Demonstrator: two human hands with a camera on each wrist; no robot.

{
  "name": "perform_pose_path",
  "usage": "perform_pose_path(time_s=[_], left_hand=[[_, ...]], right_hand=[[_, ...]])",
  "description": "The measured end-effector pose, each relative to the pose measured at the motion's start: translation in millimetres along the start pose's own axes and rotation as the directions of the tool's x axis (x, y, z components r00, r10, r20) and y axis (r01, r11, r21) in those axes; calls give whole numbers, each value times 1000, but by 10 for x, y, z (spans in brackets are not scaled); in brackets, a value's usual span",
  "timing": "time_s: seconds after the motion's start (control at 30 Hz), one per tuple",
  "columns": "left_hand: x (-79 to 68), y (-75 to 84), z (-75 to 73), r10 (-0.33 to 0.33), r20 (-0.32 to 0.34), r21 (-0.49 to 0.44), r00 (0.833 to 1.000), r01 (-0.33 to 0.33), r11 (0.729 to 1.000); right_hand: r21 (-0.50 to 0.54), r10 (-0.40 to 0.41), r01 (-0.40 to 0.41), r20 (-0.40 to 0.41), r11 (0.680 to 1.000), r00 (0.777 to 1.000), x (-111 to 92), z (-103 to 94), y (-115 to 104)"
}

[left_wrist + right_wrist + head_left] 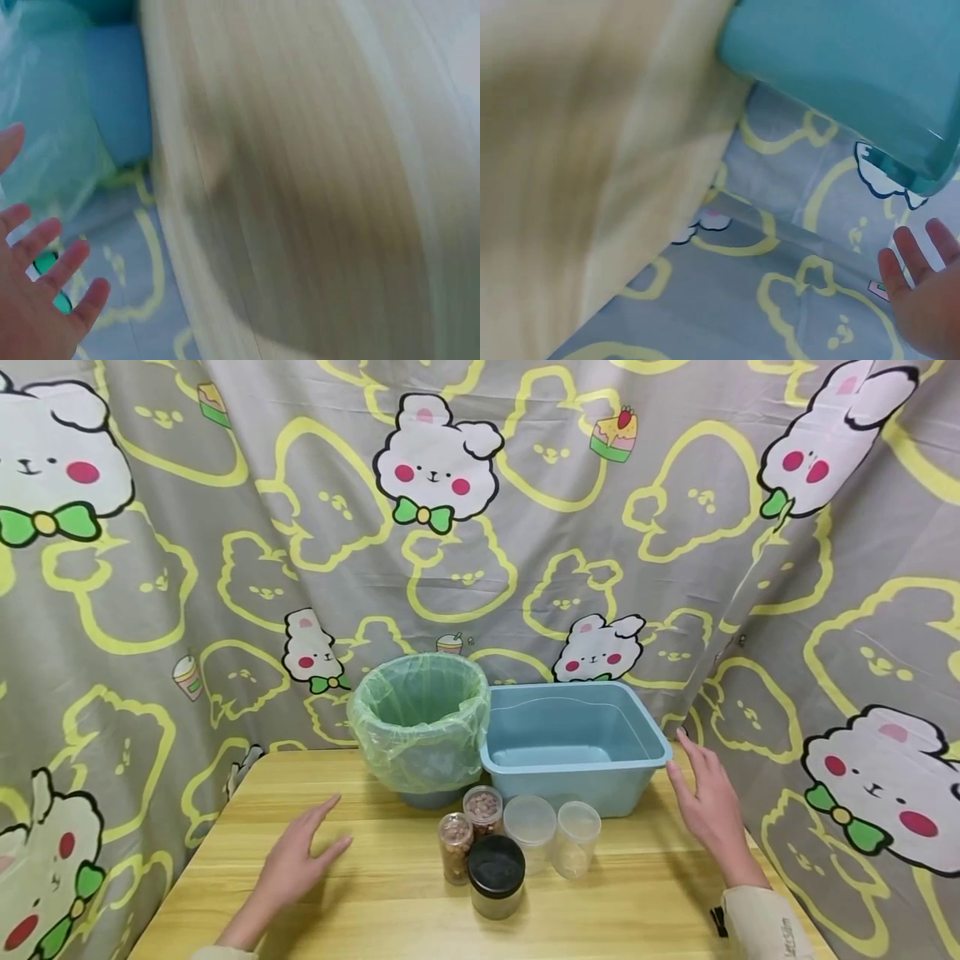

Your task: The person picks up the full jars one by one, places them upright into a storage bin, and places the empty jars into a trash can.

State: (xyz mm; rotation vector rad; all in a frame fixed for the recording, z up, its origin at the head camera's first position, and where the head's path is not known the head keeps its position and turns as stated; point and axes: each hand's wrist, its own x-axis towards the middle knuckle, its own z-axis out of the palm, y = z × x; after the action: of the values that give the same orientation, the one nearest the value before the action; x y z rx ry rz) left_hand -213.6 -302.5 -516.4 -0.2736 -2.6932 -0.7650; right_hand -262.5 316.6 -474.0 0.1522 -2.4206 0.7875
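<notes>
A wood-grain worktop spans the lower frame, bearing a green-lined bin and blue tub near centre, with two brown-filled jars, two pale-lidded jars and a black-lidded jar lower centre

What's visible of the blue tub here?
The blue tub looks like smooth plastic: rectangular, open-topped, round-cornered, with a projecting rim. It stands upright on the table, beside the bag-lined bin, nothing visible inside. The right hand is close to its right end; contact there, and with the bin, is unclear.
</notes>
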Motion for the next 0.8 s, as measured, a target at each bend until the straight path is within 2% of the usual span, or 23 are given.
perform_pose_path(time_s=[0.23,0.43,0.63,0.8], left_hand=[[90,372,320,55,54,-153,997,-46,987],[131,638,533,90,152,-293,984,-42,955],[146,802,678,135,232,-362,963,-43,931],[127,874,764,161,228,-387,960,-62,920]], right_hand=[[73,25,-29,44,997,999,336,-16,-24],[126,40,-57,131,990,991,542,14,7],[112,61,-86,210,990,976,722,93,33],[99,81,-114,289,988,954,790,164,25]])
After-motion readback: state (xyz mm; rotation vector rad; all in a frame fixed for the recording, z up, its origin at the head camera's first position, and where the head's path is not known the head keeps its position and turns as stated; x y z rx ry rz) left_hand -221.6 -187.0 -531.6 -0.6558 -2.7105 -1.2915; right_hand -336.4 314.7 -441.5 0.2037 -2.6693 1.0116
